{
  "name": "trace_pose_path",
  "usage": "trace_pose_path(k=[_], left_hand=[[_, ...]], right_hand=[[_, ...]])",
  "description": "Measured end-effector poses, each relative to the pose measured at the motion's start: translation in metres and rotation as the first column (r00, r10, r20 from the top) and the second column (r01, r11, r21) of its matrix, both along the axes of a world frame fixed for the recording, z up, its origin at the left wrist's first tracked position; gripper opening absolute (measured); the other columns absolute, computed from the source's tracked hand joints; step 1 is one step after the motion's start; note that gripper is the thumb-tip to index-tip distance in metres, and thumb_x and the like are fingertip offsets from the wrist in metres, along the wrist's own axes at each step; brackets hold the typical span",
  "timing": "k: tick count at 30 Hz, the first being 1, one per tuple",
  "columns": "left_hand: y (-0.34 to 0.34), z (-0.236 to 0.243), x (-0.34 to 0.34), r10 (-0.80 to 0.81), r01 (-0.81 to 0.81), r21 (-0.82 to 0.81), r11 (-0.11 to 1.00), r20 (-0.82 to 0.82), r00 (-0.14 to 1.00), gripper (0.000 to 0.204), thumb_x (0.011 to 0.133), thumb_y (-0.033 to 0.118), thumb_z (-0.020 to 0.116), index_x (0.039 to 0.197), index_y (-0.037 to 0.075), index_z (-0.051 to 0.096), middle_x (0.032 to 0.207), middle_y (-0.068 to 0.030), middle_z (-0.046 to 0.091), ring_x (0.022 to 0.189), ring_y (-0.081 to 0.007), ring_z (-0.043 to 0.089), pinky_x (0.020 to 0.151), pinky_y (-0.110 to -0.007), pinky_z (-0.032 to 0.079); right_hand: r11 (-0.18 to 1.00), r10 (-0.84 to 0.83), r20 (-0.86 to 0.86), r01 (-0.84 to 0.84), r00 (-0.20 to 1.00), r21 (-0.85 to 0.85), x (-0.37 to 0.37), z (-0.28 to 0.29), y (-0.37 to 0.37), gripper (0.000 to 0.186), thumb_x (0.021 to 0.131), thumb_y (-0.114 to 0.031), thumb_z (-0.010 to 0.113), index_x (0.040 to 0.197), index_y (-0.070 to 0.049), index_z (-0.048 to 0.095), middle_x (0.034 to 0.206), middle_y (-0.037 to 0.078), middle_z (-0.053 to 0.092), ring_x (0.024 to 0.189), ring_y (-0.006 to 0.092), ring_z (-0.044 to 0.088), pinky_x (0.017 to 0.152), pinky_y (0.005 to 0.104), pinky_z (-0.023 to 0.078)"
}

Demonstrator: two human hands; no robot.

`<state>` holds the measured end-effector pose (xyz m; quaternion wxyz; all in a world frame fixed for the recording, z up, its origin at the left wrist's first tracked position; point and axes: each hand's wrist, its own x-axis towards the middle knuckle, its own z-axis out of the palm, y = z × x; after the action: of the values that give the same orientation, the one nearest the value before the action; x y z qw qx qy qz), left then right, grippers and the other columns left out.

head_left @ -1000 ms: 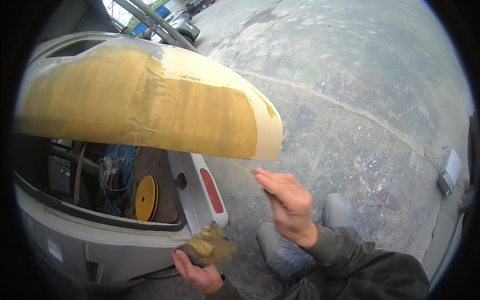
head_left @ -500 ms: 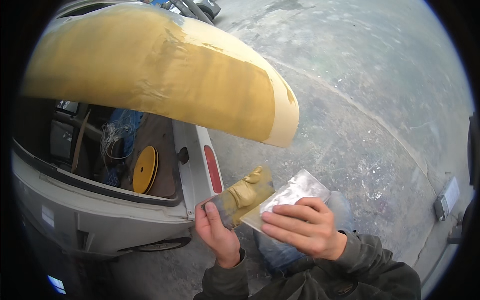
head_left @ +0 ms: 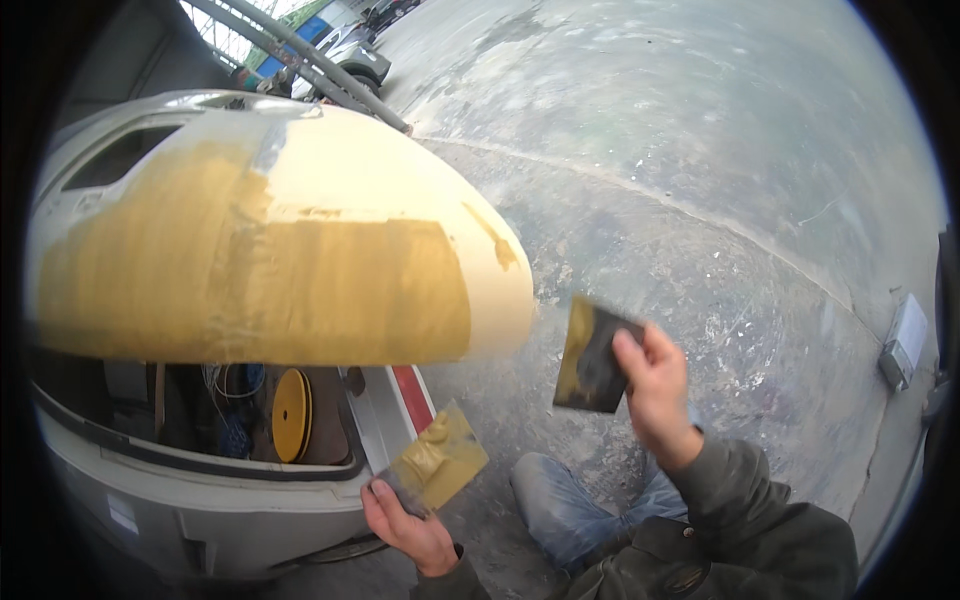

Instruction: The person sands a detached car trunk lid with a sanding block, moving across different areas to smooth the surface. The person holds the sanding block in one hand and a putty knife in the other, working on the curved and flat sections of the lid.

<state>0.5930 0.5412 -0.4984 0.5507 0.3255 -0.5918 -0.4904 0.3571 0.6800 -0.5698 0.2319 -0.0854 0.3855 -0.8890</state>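
Note:
My left hand (head_left: 412, 525) pinches the corner of a flat rectangular putty board (head_left: 460, 468), smeared with yellow-tan filler. A thicker lump of filler (head_left: 426, 460) sits on its face. My right hand (head_left: 660, 390) is raised to the right, thumb in front, gripping a dark square putty spreader (head_left: 600, 362) with yellow filler along its left side. The two tools are apart. Ahead and to the left, the raised tailgate (head_left: 350, 280) of a car carries a broad coat of yellow filler beside cream-coloured areas. Neither tool touches it.
Below the tailgate lies the car's open boot, with a yellow disc (head_left: 291, 415) and tangled cables inside. A red tail light (head_left: 412, 398) borders the opening. Concrete floor (head_left: 700, 200) stretches to the right. A pale box (head_left: 903, 342) stands at the far right; poles (head_left: 300, 55) lean behind.
My hands have moved apart: the right lifted its spreader away from the board, the left shifted left and down. The view has tilted up, showing more of the tailgate.

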Motion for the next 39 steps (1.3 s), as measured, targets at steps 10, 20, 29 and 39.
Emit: trace_pose_path(k=[10,20,29,39], left_hand=[[-0.005,-0.004,0.031,0.051,-0.053,0.020,0.998,0.086,0.995,0.030,0.114,0.028,0.055,0.120,-0.001,0.057,0.112,-0.0108,0.063,0.107,-0.0205,0.065,0.093,-0.037,0.055],[-0.019,-0.009,0.034,0.004,-0.008,0.032,0.999,0.125,0.992,0.029,0.114,0.027,0.054,0.119,-0.001,0.056,0.108,-0.0095,0.062,0.105,-0.0187,0.064,0.094,-0.036,0.053],[-0.025,-0.016,0.044,0.037,-0.042,0.058,0.997,0.086,0.996,0.033,0.113,0.030,0.056,0.123,-0.002,0.056,0.114,-0.0119,0.064,0.108,-0.0204,0.065,0.095,-0.037,0.053],[-0.033,-0.028,0.058,0.030,-0.035,0.111,0.993,0.048,0.998,0.038,0.112,0.030,0.059,0.129,-0.004,0.056,0.120,-0.0134,0.065,0.111,-0.0217,0.066,0.097,-0.038,0.054]], right_hand=[[0.992,-0.050,-0.770,0.118,0.635,0.033,-0.106,0.074,-0.090,0.028,0.100,-0.003,0.066,0.125,-0.004,0.077,0.111,0.016,0.080,0.100,0.0270,0.077,0.088,0.0355,0.060],[0.991,-0.045,-0.771,0.125,0.635,0.045,-0.104,0.080,-0.086,0.025,0.099,-0.003,0.066,0.120,-0.006,0.079,0.109,0.015,0.081,0.094,0.0270,0.078,0.085,0.0355,0.060],[0.996,0.057,-0.801,0.019,0.596,0.085,-0.115,0.084,-0.093,0.027,0.098,0.000,0.066,0.121,-0.006,0.080,0.110,0.015,0.081,0.097,0.0242,0.079,0.085,0.0349,0.061],[0.977,-0.073,-0.823,0.207,0.563,0.055,-0.052,0.070,-0.073,0.041,0.091,0.012,0.063,0.124,-0.007,0.078,0.125,0.011,0.078,0.117,0.0279,0.073,0.099,0.0366,0.060]])
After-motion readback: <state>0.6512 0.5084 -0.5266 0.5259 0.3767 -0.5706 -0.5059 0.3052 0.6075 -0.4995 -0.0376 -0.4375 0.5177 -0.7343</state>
